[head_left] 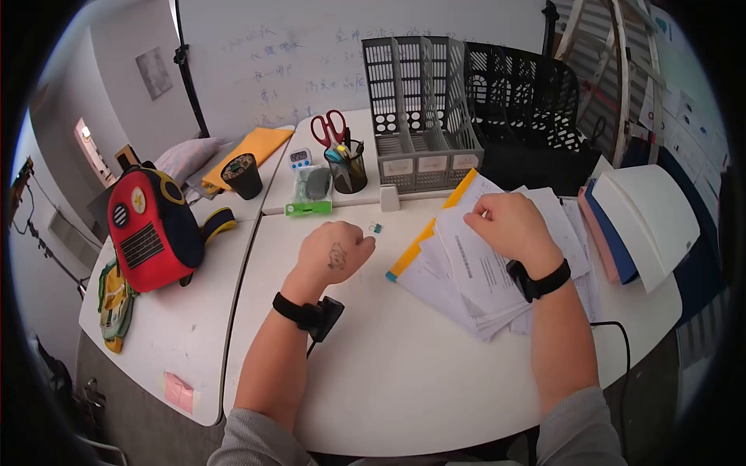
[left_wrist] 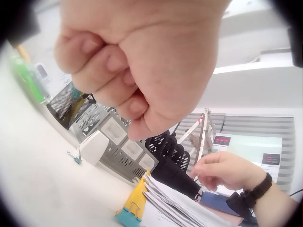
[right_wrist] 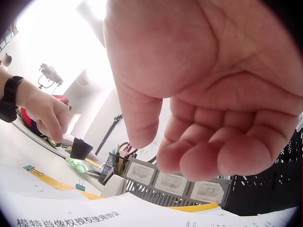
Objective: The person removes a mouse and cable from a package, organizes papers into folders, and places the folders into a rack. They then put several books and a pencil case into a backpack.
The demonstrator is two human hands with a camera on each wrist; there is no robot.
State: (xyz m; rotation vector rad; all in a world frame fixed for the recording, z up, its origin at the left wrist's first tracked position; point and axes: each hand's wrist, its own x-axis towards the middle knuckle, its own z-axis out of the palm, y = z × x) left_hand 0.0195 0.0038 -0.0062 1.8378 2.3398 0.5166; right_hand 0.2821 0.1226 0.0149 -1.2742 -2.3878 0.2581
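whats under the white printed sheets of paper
A yellow strip, partly overlapped by the sheets, shows along their left edge, a teal metal binder clip at its near end. Whatever else lies beneath is covered.

A person's left forearm [head_left: 273,361] and right forearm [head_left: 566,342], bare below the elbow, extend from the bottom of the frame; the left hand [head_left: 330,255] is balled near center, the right hand [head_left: 519,227], right of center, has fingers [right_wrist: 244,153] loosely bent, thumb [right_wrist: 139,125] apart. From overhead, the right fingertips are hard to make out.
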